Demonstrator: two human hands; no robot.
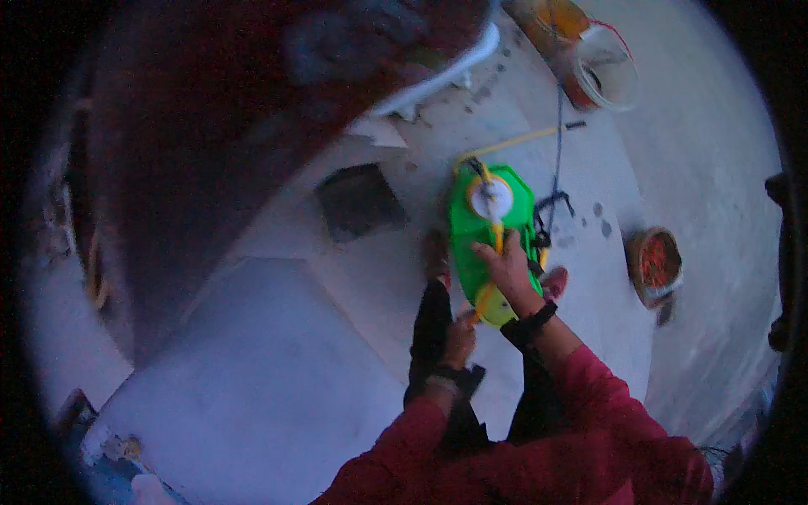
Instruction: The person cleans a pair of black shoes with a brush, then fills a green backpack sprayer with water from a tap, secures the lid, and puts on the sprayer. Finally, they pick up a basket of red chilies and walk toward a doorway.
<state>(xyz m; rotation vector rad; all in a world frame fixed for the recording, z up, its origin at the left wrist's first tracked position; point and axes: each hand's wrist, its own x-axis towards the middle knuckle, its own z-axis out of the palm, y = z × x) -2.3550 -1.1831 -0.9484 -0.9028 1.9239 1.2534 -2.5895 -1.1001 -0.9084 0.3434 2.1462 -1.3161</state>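
Note:
A green plastic body [464,252], possibly a tank, lies between my feet, with a white round disc [491,199] in a yellow rim on top. A yellow strap or tube [483,303] runs along it. My left hand [459,344] is closed around the lower end of this yellow piece. Farther up, my right hand [508,268] grips the same piece over the green body, thumb and forefinger on either side. Blur hides which fingers touch it. A yellow rod [517,140] with a dark tip extends from the upper end, and black straps [541,240] lie at the right side.
A round container with red contents [659,259] stands at right. A translucent bucket [609,76] and an orange-filled container [562,19] are at top right. A dark cable [558,126] hangs nearby. A dark square patch [363,202] and a large dark reddish surface [208,158] lie left.

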